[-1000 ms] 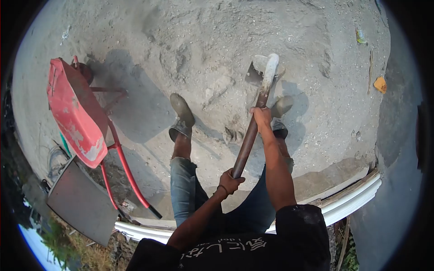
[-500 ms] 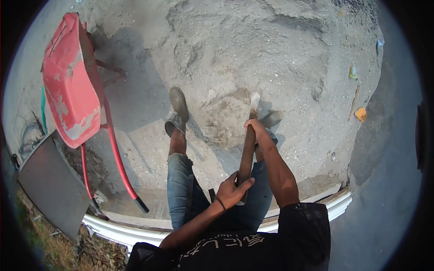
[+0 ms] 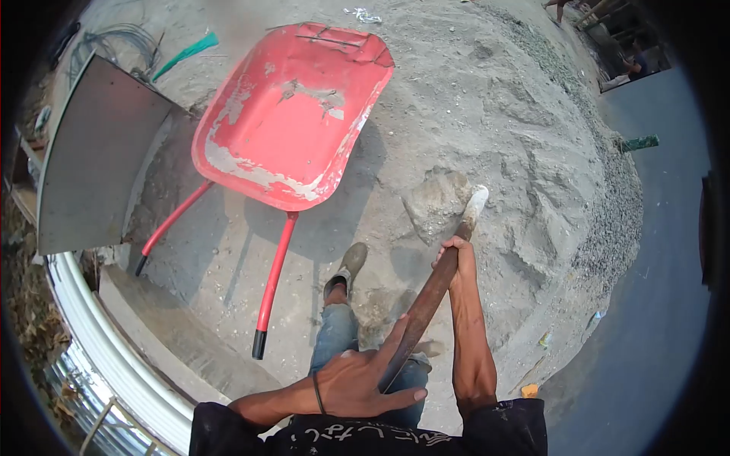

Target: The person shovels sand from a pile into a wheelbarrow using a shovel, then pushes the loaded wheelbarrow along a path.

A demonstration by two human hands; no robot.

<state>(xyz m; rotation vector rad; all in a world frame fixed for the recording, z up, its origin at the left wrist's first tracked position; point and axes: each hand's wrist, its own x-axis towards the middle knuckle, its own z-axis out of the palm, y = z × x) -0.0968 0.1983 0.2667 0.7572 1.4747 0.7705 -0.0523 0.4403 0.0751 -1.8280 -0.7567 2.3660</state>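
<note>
My right hand (image 3: 458, 262) is closed round the brown handle (image 3: 433, 300) of a hoe, near its pale metal neck (image 3: 477, 201). Grey sand (image 3: 437, 201) lies beside the neck and hides most of the blade. Nearer my body, my left hand (image 3: 353, 382) has its index finger and thumb stretched apart. The handle's lower end lies between them, with no grip visible round it. Up and to the left stands a red wheelbarrow (image 3: 274, 129), dried grey residue on its tray and its handles pointing back toward me.
Sand and gravel (image 3: 525, 144) spread across the right. At the left are a bent grey sheet (image 3: 99, 159), a green strip (image 3: 186, 55) and coiled wire (image 3: 114, 42). White ridged edging (image 3: 114, 342) runs along the lower left. A person (image 3: 636, 68) is at the far upper right.
The view has swung left, bringing the wheelbarrow nearer the middle. The hoe's head has risen toward the wheelbarrow side with sand by it. My left hand's fingers have spread from their grip.
</note>
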